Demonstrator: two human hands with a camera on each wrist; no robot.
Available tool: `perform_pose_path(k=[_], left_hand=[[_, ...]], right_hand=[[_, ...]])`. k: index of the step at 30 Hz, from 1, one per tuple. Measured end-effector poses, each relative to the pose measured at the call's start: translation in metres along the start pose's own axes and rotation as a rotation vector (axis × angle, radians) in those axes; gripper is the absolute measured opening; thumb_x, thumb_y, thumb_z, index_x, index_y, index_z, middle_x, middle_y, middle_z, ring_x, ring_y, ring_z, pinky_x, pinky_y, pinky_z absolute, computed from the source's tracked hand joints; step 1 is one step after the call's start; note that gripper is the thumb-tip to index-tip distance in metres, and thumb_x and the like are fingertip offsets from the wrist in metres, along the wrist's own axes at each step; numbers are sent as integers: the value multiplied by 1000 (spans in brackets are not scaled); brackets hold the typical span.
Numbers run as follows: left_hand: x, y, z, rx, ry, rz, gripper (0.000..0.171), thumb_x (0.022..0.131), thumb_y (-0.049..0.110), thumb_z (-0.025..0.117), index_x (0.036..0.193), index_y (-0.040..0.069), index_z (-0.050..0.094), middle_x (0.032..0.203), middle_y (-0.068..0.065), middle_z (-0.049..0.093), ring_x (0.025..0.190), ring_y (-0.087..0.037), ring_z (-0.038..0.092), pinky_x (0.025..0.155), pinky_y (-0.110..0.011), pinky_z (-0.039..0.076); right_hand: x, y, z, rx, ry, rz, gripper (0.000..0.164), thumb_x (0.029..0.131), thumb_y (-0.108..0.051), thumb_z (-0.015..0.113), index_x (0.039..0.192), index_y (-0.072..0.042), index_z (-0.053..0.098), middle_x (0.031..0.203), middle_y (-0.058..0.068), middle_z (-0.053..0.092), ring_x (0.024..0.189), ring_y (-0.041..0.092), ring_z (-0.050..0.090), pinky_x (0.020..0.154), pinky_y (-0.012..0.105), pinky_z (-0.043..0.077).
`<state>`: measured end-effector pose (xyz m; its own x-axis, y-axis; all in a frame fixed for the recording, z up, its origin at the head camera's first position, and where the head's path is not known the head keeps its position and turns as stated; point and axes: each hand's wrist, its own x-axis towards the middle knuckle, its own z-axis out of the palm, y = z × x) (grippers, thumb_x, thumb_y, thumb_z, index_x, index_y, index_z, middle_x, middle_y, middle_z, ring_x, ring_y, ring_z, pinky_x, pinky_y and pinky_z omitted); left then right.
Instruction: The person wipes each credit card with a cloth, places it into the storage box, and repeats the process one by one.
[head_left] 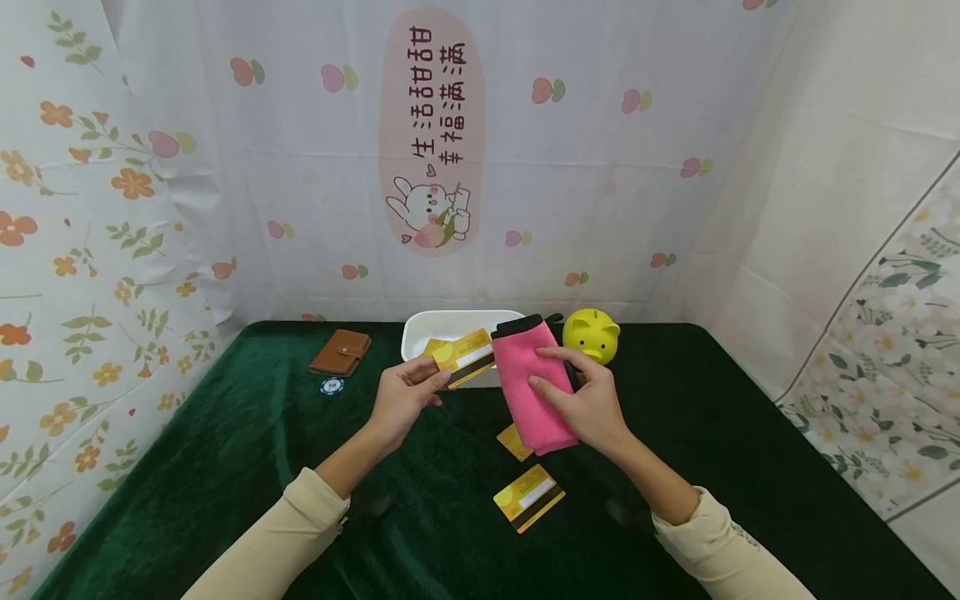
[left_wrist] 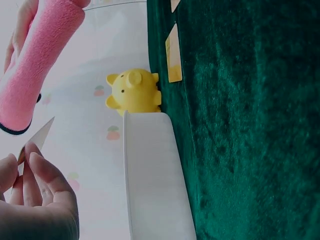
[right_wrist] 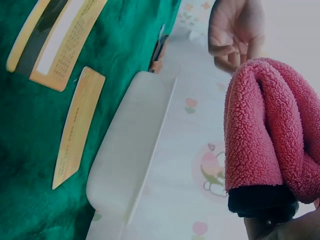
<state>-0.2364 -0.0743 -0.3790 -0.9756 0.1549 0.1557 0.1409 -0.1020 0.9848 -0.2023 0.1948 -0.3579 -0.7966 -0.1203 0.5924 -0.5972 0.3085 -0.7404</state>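
Observation:
My left hand [head_left: 401, 400] pinches a yellow bank card [head_left: 467, 357] with a dark stripe and a white strip, between thumb and fingers. Behind it shows a piece of another yellow card [head_left: 435, 345]; whether that one is held too, I cannot tell. A folded pink towel [head_left: 528, 387] with black edging is gripped in my right hand [head_left: 596, 408], just right of the held card. In the left wrist view, the card [left_wrist: 44, 134] appears nearly edge-on. Below the towel, one yellow card [head_left: 529, 498] lies on the cloth, and a second card [head_left: 514, 442] is partly hidden by it.
A white plastic tray [head_left: 414, 337] stands behind the hands. To its right sits a yellow piggy bank [head_left: 591, 333]. At the back left lie a brown wallet [head_left: 341, 352] and a blue-and-white poker chip [head_left: 332, 386]. Dark green cloth [head_left: 225, 492] covers the table.

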Motion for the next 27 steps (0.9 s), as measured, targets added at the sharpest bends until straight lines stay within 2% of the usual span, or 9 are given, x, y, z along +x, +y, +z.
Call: perform_pose_path(k=[9,14,23,27], left_hand=[[-4,2,5,-42,-84,-3,32,99,9,60,125,-11,60,110,-16,72,84,-13,66,66,-24,55],[-4,1,6,-56,-113,5,33,100,9,59,126,-11,59,108,-15,72,84,-13,65,64,-23,55],[-4,-2,7,-74,-136,-7,36,100,12,59,127,-11,59,103,-5,73,83,-13,62,64,-23,54],[-5,-2,7,-113,-165,15,36,101,11,58,128,-13,57,98,1,73,82,-12,63,64,-23,54]], right_hand=[[5,-6,14,53,-30,-38,37,85,3,74,119,-4,64,113,15,62,85,26,66,67,33,59],[6,-11,21,83,-53,-30,37,85,3,74,120,-4,64,113,16,61,81,26,68,66,34,59],[8,-14,31,79,-75,-58,34,87,0,74,120,-4,65,116,18,63,77,26,69,64,34,59],[9,-12,34,74,-76,-54,35,86,0,74,119,-4,65,116,16,64,79,26,68,65,34,59]])
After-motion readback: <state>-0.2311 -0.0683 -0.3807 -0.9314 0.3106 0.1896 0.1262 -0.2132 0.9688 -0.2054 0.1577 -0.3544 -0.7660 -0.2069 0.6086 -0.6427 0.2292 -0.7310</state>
